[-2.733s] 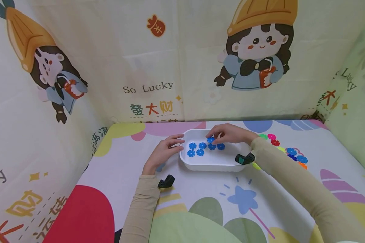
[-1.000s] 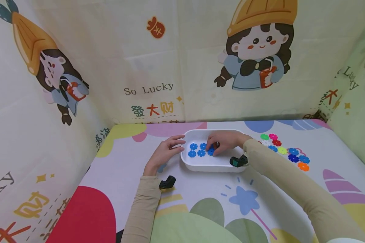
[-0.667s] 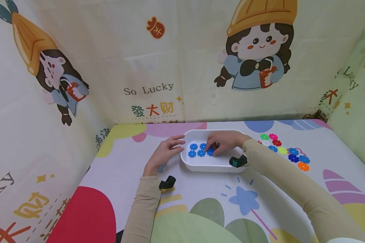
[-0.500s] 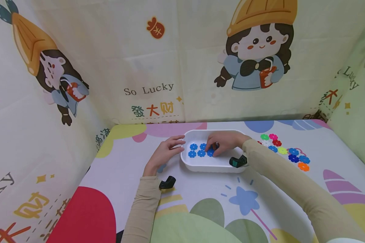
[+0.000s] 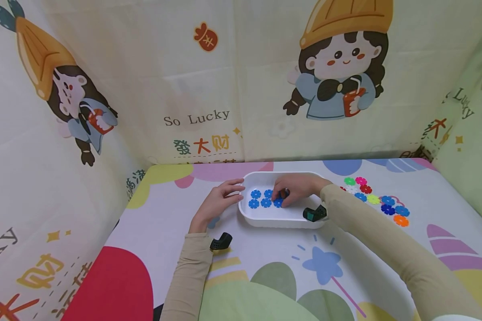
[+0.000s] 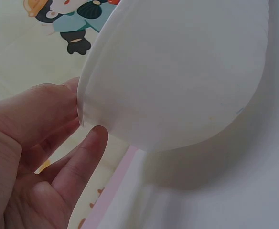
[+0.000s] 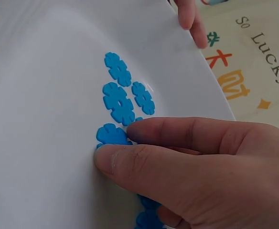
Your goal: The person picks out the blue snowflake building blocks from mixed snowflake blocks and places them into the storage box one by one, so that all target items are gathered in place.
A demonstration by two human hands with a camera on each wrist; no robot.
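I judge the blue rows [image 5: 266, 203] toward the white tray's left edge [image 5: 241, 207] part-done, the right hand [image 5: 297, 187] pinching one blue piece [image 7: 111, 133] there, the left hand [image 5: 216, 200] touching that edge, fingers relaxed, mixed pieces [image 5: 372, 199] unplaced beyond its right edge.

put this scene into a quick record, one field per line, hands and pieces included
left hand: fingertips against the rim at the tray's left end
right hand: inside the tray, thumb and fingertip pinching a blue piece
tray: white, rounded corners, on the table cover
other pieces in tray: blue, flower-shaped, four in clear view in the head view; more partly hidden by the right hand
pieces outside tray: mixed colours, right of the tray
backdrop: pale cloth printed with cartoon figures and lettering
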